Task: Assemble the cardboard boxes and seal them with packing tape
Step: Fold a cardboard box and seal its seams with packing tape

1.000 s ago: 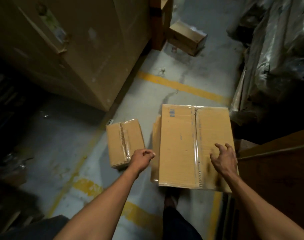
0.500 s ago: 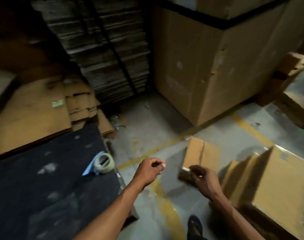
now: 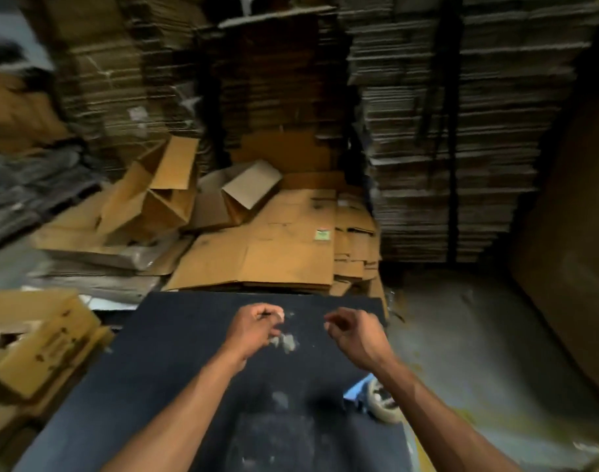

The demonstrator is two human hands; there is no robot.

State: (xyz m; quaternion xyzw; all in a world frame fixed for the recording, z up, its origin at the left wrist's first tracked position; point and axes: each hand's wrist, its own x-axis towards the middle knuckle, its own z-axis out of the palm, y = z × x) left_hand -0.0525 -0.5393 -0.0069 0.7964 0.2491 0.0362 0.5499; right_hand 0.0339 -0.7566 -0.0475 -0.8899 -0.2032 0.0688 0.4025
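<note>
My left hand [image 3: 254, 328] hovers over the dark work surface [image 3: 175, 362] with its fingers curled into a fist, and I see nothing in it. Just to its right, my right hand [image 3: 354, 335] hangs with loosely curled fingers and holds nothing. A roll of packing tape [image 3: 384, 403] with a blue piece beside it lies at the surface's right edge, partly hidden by my right forearm. Flattened cardboard boxes [image 3: 267, 253] lie in a pile just beyond the surface. Two half-opened boxes [image 3: 168, 195] sit on the pile behind them.
Tall stacks of flat cardboard [image 3: 444, 131] fill the back wall. A worn cardboard box [image 3: 35, 345] stands at the left of the surface. Bare concrete floor [image 3: 478, 352] lies to the right, beside a large brown carton [image 3: 570, 267].
My view has swung left from the two taped boxes on the floor to the work surface and cardboard pile. Both hands left the boxes and now hover over the surface.
</note>
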